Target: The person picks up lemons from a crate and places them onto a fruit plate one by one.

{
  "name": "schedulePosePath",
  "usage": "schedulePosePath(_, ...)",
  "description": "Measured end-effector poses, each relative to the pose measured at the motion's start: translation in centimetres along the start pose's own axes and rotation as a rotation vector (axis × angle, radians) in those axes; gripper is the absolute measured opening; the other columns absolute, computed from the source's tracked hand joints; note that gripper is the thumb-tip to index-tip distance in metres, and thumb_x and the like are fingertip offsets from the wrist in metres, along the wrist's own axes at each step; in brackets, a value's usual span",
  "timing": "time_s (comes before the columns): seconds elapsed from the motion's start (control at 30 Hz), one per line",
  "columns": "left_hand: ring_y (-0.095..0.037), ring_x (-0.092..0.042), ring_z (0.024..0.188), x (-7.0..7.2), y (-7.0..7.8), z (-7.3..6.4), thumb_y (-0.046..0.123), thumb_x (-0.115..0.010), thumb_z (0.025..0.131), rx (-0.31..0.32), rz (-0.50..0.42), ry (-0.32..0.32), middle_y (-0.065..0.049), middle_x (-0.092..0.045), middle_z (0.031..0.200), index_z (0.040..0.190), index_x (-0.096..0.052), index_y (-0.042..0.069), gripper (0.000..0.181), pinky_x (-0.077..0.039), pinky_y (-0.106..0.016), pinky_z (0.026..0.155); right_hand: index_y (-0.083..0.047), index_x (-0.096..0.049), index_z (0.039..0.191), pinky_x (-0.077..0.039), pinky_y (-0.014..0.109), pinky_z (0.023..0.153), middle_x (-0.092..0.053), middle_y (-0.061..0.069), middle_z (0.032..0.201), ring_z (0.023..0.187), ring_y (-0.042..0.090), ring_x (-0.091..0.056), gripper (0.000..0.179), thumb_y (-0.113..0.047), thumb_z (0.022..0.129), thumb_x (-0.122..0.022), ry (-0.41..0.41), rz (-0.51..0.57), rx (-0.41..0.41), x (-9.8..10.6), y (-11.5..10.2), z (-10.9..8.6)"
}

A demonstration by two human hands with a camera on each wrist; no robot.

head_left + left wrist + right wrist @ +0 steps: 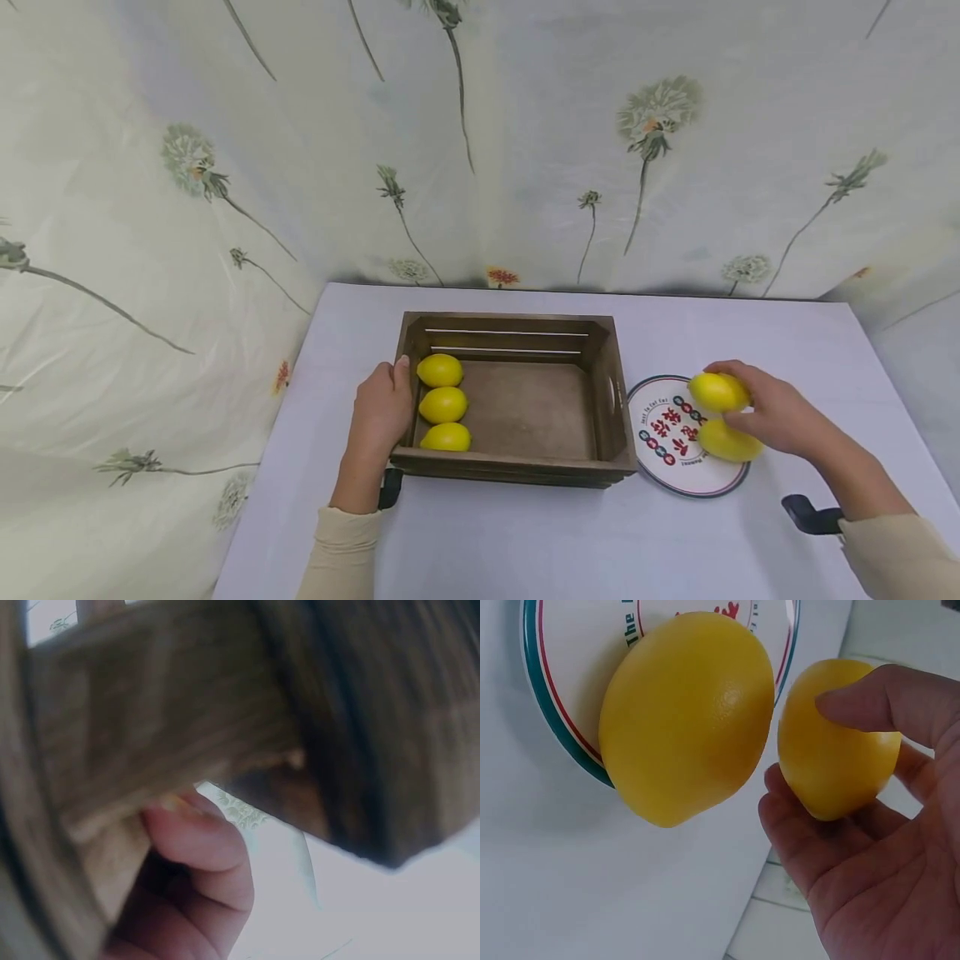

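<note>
A brown wooden crate (525,471) stands mid-table with three lemons (443,406) in a column along its left inner side. My left hand (381,408) grips the crate's left wall, thumb over the top edge; in the left wrist view its curled fingers (202,836) meet a wooden slat. Between thumb and fingers, my right hand (783,408) holds a lemon (717,392) above the right side of a round plate (660,425). Just below that hand, a larger yellow fruit (690,720) with a pointed end lies at the plate's right rim.
The white tabletop (570,542) carries the crate and, at its right, the plate, which has red and green lettering and a dark rim. Behind the table hangs a pale curtain (525,100) printed with dandelions. A dark wrist mount (810,515) juts out beside the right wrist.
</note>
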State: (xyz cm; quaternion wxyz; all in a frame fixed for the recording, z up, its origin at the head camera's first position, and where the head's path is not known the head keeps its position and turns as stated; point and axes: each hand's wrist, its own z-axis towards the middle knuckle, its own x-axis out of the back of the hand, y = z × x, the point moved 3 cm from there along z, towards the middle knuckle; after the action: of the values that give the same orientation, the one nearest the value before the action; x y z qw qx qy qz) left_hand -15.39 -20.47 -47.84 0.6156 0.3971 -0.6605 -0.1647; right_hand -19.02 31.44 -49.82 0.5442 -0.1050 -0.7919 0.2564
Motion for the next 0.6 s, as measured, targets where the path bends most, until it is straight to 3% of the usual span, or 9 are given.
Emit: schedulePosePath(0.6,-0.024,-0.050,0.062,0.0,0.1,-0.1,0.039,-0.039,0.114,0.001,0.000,0.002,-0.011,-0.050,0.073,0.100,-0.059,0.000,0.046,-0.044,-0.032,0.053,0.001,-0.049,0.143,-0.050,0.070,0.090,-0.059,0.030,0.127,0.104,0.043,-0.056,0.064,-0.011,0.086,-0.076,-0.067,-0.035,-0.036,-0.8,1.7,1.5)
